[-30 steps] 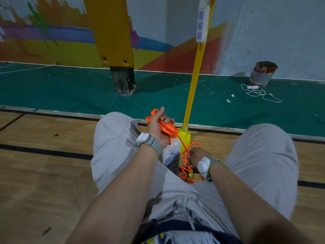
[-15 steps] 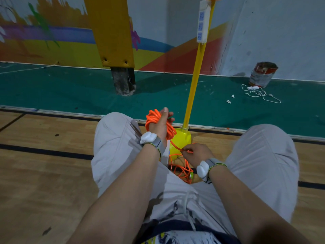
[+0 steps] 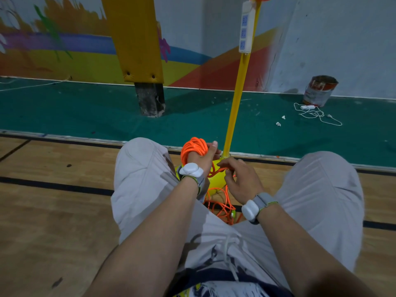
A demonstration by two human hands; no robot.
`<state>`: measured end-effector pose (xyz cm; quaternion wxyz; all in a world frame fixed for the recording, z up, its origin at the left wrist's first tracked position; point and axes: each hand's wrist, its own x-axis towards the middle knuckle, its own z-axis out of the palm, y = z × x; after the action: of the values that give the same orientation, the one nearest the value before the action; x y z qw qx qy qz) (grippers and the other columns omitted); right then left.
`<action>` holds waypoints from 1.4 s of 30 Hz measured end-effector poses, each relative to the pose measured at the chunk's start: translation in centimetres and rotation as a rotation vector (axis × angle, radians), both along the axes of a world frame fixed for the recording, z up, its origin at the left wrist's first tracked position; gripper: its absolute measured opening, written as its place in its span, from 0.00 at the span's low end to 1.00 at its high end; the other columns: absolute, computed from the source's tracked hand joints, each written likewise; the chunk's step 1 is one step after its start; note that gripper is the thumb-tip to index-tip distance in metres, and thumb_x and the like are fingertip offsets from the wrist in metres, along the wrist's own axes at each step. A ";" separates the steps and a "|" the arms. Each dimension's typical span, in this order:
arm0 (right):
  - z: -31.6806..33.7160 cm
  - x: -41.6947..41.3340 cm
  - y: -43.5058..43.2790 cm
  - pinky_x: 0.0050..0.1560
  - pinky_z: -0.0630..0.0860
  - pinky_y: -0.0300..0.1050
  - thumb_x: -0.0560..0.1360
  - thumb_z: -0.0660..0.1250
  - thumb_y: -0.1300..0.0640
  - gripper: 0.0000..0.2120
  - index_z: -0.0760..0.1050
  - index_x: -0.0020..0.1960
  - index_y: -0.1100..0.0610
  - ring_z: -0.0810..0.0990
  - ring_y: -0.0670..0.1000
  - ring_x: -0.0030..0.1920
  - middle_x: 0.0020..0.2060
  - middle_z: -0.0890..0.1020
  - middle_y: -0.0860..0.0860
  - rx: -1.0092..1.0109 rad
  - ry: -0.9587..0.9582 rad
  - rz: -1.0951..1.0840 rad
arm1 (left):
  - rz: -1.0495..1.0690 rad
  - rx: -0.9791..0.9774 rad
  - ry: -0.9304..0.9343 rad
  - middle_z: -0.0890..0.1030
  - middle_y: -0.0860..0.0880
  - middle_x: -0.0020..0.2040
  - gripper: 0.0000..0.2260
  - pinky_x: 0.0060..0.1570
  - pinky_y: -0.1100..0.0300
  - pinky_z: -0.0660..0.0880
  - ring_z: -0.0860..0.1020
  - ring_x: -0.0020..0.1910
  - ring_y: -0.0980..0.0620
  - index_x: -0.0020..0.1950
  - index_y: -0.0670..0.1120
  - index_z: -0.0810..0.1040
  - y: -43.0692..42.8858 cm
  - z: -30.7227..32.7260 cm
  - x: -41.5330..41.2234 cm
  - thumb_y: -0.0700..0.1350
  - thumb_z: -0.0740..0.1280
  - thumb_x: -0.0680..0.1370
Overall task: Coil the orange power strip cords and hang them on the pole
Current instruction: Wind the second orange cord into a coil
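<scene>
I sit on the floor with my knees apart. My left hand [image 3: 204,158] grips a bundle of orange cord loops [image 3: 192,147] just left of the yellow pole [image 3: 237,97]. My right hand [image 3: 241,179] pinches a strand of the same cord in front of the pole's yellow base [image 3: 216,181] and close to the left hand. More loose orange cord [image 3: 222,207] lies tangled on the floor between my legs. A white power strip [image 3: 246,28] hangs high on the pole, with orange cord above it at the frame's top edge.
A padded yellow post on a dark foot [image 3: 150,102] stands on the green mat at the back left. A paint can [image 3: 319,90] and a white cable with a small strip [image 3: 315,113] lie at the back right by the wall. Wooden floor surrounds me.
My left hand has turned and lifted the coil slightly, hiding the white power strip it had beside it. My right hand has risen from the floor tangle to the base, drawing a strand toward the coil.
</scene>
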<state>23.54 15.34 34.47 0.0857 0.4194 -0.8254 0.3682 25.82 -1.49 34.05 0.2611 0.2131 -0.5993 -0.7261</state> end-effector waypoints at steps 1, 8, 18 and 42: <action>0.2 0.1 0.0 0.52 0.78 0.47 0.81 0.65 0.61 0.14 0.77 0.61 0.45 0.80 0.46 0.52 0.51 0.81 0.37 -0.007 -0.012 -0.006 | -0.008 -0.019 -0.012 0.89 0.48 0.43 0.10 0.47 0.49 0.84 0.88 0.40 0.49 0.48 0.45 0.85 0.1 0.1 0.1 0.51 0.74 0.83; 0.8 -0.2 0.5 0.47 0.80 0.47 0.79 0.73 0.43 0.13 0.73 0.57 0.45 0.83 0.46 0.47 0.47 0.84 0.40 -0.132 -0.110 -0.168 | -0.033 -0.089 -0.147 0.87 0.43 0.38 0.19 0.30 0.51 0.79 0.80 0.30 0.44 0.42 0.41 0.84 0.6 0.4 0.5 0.57 0.75 0.80; 0.4 -0.7 0.7 0.37 0.75 0.51 0.72 0.78 0.37 0.21 0.69 0.49 0.46 0.77 0.45 0.36 0.37 0.78 0.44 -0.286 -0.198 -0.339 | -0.258 -0.170 -0.305 0.88 0.43 0.40 0.39 0.55 0.38 0.84 0.88 0.43 0.39 0.48 0.42 0.86 1.2 0.9 0.9 0.80 0.68 0.70; -2.3 -2.7 0.4 0.54 0.77 0.47 0.80 0.65 0.66 0.14 0.77 0.60 0.51 0.82 0.48 0.52 0.49 0.83 0.43 -0.082 -0.371 -0.293 | -0.248 -0.123 -0.253 0.78 0.43 0.30 0.15 0.42 0.48 0.77 0.76 0.29 0.45 0.27 0.51 0.81 2.0 1.4 1.0 0.53 0.79 0.72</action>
<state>20.79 15.76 32.19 0.0020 0.2165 -0.8634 0.4558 26.78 0.51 35.46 0.1046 0.2110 -0.6923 -0.6821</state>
